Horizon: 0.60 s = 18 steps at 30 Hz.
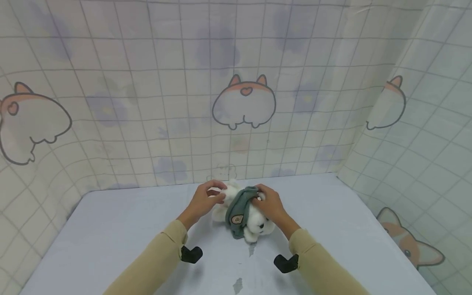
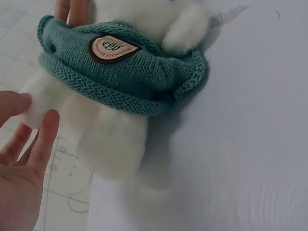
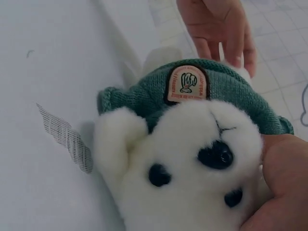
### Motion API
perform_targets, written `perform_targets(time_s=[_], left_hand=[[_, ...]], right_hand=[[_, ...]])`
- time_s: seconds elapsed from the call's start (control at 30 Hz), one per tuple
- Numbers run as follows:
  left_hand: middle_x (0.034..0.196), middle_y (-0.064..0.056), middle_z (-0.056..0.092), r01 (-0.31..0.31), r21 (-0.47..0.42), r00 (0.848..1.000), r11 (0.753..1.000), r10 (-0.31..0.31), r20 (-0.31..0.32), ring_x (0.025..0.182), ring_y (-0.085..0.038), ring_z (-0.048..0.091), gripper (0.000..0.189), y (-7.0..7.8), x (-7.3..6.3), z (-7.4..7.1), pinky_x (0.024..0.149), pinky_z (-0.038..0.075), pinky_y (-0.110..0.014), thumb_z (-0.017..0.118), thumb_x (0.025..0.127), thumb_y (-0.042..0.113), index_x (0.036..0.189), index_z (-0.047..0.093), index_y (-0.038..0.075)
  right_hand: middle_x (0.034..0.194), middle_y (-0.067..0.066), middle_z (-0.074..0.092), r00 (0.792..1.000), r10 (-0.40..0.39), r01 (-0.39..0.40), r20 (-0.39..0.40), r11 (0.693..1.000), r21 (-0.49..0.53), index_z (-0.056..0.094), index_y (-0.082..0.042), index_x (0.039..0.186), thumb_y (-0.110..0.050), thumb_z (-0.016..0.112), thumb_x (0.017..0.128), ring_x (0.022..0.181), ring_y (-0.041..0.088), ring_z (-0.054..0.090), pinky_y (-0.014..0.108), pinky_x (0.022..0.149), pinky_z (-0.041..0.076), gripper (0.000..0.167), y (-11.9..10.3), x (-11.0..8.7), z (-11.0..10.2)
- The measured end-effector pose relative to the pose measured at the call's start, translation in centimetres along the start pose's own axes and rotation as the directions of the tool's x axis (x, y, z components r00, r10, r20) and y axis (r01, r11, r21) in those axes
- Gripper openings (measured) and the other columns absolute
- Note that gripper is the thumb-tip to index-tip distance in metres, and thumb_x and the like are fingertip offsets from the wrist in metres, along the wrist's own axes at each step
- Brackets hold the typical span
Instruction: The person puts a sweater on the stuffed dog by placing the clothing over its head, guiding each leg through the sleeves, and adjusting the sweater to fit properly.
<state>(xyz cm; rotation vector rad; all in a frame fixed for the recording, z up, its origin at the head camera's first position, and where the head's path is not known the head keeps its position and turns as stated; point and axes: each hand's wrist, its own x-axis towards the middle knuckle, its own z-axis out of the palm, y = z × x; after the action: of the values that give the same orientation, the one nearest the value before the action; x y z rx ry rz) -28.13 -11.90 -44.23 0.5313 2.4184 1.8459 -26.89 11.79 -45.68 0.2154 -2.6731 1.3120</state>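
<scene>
A white plush bear (image 1: 255, 219) in a green knitted sweater (image 1: 239, 207) lies tilted over the table, head toward the near right. Its black eyes and nose (image 3: 216, 155) show in the right wrist view. A badge (image 2: 113, 48) is on the sweater. My left hand (image 1: 203, 201) is at the rear end, with thumb and fingertips on either side of a white foot (image 2: 41, 103). With my right hand (image 1: 272, 203) I grip the bear's side by the head and sweater edge; part of those fingers is hidden behind the toy.
The white table (image 1: 132, 221) carries grey worn patches (image 1: 237, 285) near its front. Behind it hangs a gridded curtain (image 1: 177, 123) with cartoon corgi prints, which also runs along both sides. Black wrist mounts (image 1: 191, 255) stick out from the beige sleeves (image 1: 155, 258).
</scene>
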Motion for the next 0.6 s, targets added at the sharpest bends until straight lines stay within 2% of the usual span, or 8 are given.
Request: perform_targets(time_s=[0.17, 0.3, 0.43, 0.53, 0.6], left_hand=[[0.116, -0.009, 0.062, -0.018, 0.086, 1.000, 0.996, 0.020, -0.018, 0.102, -0.030, 0.067, 0.014, 0.0, 0.0, 0.5, 0.081, 0.058, -0.032, 0.067, 0.090, 0.009, 0.103, 0.071, 0.011], [0.106, -0.007, 0.066, -0.037, 0.163, 0.999, 0.986, 0.043, -0.033, 0.102, -0.029, 0.067, 0.015, 0.0, 0.1, 1.0, 0.086, 0.057, -0.034, 0.065, 0.090, 0.008, 0.100, 0.074, 0.013], [0.103, -0.003, 0.067, 0.005, 0.194, 1.000, 0.981, -0.003, -0.012, 0.102, -0.026, 0.067, 0.016, 0.4, 0.4, 1.4, 0.084, 0.056, -0.035, 0.065, 0.092, 0.017, 0.103, 0.075, 0.015], [0.100, -0.001, 0.066, 0.043, 0.215, 0.998, 0.976, -0.050, 0.025, 0.101, -0.021, 0.065, 0.025, 0.8, 0.7, 1.6, 0.083, 0.054, -0.033, 0.063, 0.093, 0.034, 0.109, 0.074, 0.018], [0.098, 0.000, 0.064, 0.068, 0.231, 0.995, 0.970, -0.082, 0.053, 0.097, -0.017, 0.060, 0.035, 1.2, 1.1, 1.8, 0.081, 0.051, -0.033, 0.058, 0.094, 0.047, 0.108, 0.074, 0.020]], right_hand=[[0.117, 0.007, 0.068, 0.998, 0.022, -0.018, -0.066, 0.999, 0.047, 0.066, -0.015, 0.109, -0.011, 0.065, 0.086, 0.118, 0.029, 0.059, 0.049, 0.101, 0.046, 0.023, -0.7, -0.6, 0.9], [0.112, 0.004, 0.070, 0.995, 0.002, 0.009, -0.105, 0.995, 0.102, 0.067, -0.016, 0.104, -0.011, 0.066, 0.086, 0.116, 0.026, 0.061, 0.047, 0.101, 0.046, 0.019, -0.9, -0.8, 1.6], [0.108, 0.000, 0.071, 0.989, -0.019, 0.042, -0.147, 0.986, 0.159, 0.068, -0.018, 0.102, -0.014, 0.069, 0.086, 0.115, 0.021, 0.062, 0.042, 0.103, 0.046, 0.016, -1.0, -0.8, 2.3], [0.107, -0.001, 0.071, 0.984, -0.037, 0.070, -0.173, 0.980, 0.185, 0.068, -0.019, 0.103, -0.016, 0.070, 0.087, 0.115, 0.019, 0.062, 0.041, 0.105, 0.045, 0.016, -1.0, -0.8, 2.7], [0.108, -0.001, 0.071, 0.981, -0.055, 0.091, -0.186, 0.977, 0.191, 0.069, -0.019, 0.104, -0.016, 0.071, 0.087, 0.115, 0.019, 0.062, 0.041, 0.105, 0.044, 0.017, -1.1, -0.8, 3.0]])
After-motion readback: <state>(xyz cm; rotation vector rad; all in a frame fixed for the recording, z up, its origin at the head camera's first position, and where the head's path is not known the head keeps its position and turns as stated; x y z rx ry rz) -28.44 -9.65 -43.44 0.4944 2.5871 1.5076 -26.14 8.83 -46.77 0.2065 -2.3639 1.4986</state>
